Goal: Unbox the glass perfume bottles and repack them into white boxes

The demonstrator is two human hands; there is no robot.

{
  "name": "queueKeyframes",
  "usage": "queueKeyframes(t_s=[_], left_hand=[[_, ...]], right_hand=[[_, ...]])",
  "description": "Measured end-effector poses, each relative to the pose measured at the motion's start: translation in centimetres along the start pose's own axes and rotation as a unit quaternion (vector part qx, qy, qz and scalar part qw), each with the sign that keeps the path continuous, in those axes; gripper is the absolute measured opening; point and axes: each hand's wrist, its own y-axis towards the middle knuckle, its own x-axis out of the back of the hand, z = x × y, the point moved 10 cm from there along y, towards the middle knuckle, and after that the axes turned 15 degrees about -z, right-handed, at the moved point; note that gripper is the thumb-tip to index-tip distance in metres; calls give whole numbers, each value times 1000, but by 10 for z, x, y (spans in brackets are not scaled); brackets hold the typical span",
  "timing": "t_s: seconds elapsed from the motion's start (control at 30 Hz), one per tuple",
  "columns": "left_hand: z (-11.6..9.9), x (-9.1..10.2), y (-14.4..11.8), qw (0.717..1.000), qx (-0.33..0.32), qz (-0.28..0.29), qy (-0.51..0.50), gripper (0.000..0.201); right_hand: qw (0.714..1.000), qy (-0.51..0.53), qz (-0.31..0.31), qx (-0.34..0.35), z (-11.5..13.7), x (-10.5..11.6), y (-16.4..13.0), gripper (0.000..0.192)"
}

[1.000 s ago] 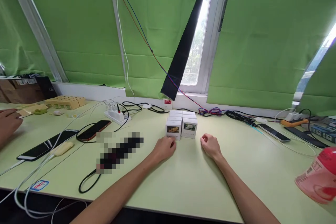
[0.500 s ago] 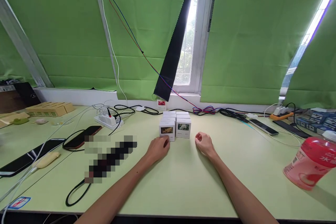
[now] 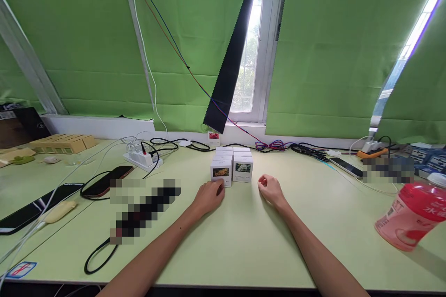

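Note:
Two short rows of small white boxes stand together in the middle of the table. The front left box point(image 3: 220, 174) carries a picture of orange-yellow flowers, and the front right box point(image 3: 242, 170) one of white flowers. My left hand point(image 3: 209, 196) rests on the table, fingers curled in, against or just before the lower left of the front left box; whether it touches cannot be told. To the right of the boxes, apart from them, lies my right hand point(image 3: 271, 189) in a loose fist. No object shows in either hand.
A pink bottle point(image 3: 406, 216) stands at the right. Phones point(image 3: 108, 181), cables and a white power strip point(image 3: 142, 160) lie to the left. Yellow boxes point(image 3: 64, 144) sit at the far left. Behind, coiled cables point(image 3: 308, 152) run along the wall under green blinds point(image 3: 331, 55).
The camera view has shifted very slightly. Both hands and the white boxes keep their places.

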Motion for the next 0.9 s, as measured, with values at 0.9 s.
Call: queueKeyframes(t_s=[0.9], left_hand=[[2, 75, 9, 959, -15, -267, -96, 35]], right_hand=[[963, 228, 39, 138, 112, 8, -43, 14]])
